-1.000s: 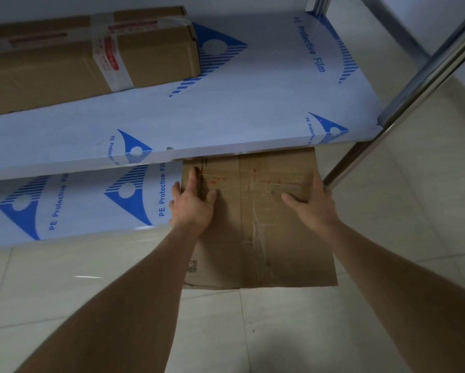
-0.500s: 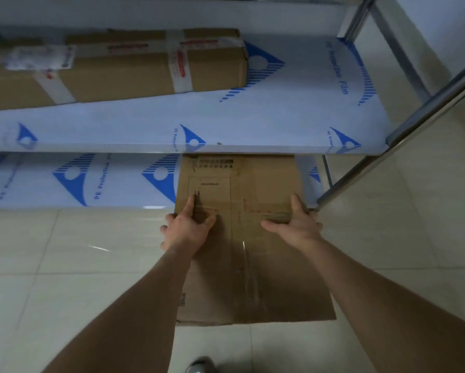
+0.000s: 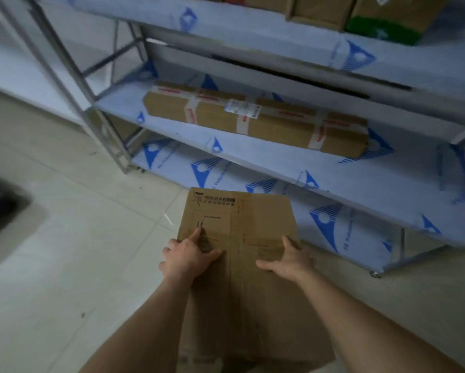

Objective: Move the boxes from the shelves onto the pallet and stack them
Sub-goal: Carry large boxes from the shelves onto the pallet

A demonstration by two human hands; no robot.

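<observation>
Both hands hold a flat cardboard box (image 3: 242,265) above the tiled floor (image 3: 72,265), clear of the shelving. The left hand (image 3: 188,257) grips its left edge, thumb lying on top; the right hand (image 3: 290,261) presses the top near the right edge. Open floor lies to the left. Beyond the box's far edge runs the lowest shelf (image 3: 347,232). On the shelf above, a long taped box (image 3: 255,118) lies toward the back.
</observation>
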